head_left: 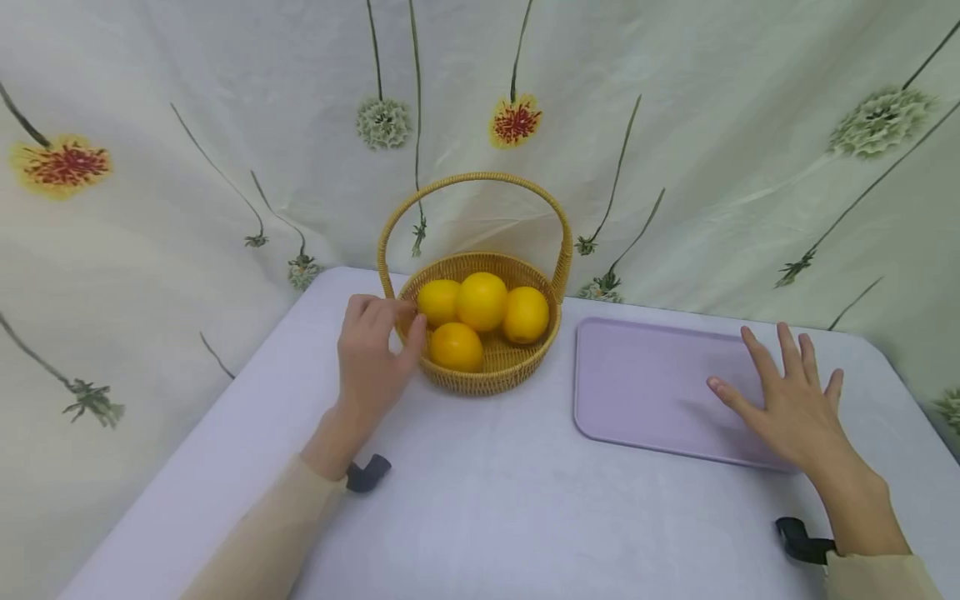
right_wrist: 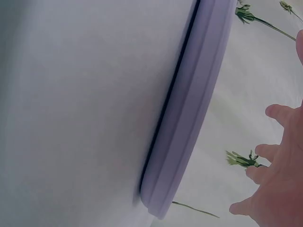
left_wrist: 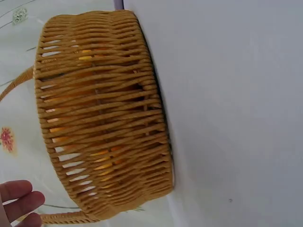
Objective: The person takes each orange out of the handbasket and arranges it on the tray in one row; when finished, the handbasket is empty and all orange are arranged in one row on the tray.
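A round woven basket with a tall arched handle stands toward the back of the table, holding several yellow-orange fruits that look like oranges. At the basket's left rim is my left hand, thumb and fingers apart and bent a little, with nothing between them. In the left wrist view its fingertips show near the foot of the handle, beside the woven wall. Over the right part of a flat lilac tray, my right hand spreads its fingers wide and holds nothing.
A white cloth covers the table. Behind it hangs a pale curtain printed with flowers. Each wrist wears a black camera mount, one on the left and one on the right. The tray's raised edge faces the right wrist camera.
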Tool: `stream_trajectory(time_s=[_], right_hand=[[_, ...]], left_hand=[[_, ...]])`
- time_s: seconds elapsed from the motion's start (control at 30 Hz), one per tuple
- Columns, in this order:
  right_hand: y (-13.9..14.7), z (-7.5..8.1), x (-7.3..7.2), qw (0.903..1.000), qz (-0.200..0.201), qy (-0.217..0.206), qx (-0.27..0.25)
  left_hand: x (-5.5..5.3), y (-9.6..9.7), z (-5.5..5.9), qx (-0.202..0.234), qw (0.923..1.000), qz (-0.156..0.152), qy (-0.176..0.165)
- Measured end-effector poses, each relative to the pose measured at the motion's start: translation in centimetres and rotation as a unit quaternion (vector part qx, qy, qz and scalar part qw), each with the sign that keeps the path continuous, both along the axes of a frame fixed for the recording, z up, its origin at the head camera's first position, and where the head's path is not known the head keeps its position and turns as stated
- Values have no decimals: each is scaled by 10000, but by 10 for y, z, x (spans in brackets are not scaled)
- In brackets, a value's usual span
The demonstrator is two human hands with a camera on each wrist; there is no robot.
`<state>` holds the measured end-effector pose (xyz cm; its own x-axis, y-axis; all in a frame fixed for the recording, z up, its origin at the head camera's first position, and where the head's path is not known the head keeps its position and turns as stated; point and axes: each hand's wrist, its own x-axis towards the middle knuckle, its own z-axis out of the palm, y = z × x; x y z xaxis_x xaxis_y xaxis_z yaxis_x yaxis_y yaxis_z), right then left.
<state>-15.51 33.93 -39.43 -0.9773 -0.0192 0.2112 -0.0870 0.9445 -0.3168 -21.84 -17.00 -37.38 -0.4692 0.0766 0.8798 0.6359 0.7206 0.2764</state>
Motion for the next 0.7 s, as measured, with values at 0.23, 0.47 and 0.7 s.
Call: stream_trajectory(time_s=[0.23,0.47,0.7], right_hand=[[-2,-1,-1,10000,19,-10,-37],[-4,-1,-2,9999,77,-26,-136],[-7,-3,-1,9997,107,-78,-215]], left_hand=[[-7,-9,-11,726,9970,242,-106],[-12,-17,-21,1100,9825,765,-1297],[-17,-20,-27,1145,9523,350,-2808]])
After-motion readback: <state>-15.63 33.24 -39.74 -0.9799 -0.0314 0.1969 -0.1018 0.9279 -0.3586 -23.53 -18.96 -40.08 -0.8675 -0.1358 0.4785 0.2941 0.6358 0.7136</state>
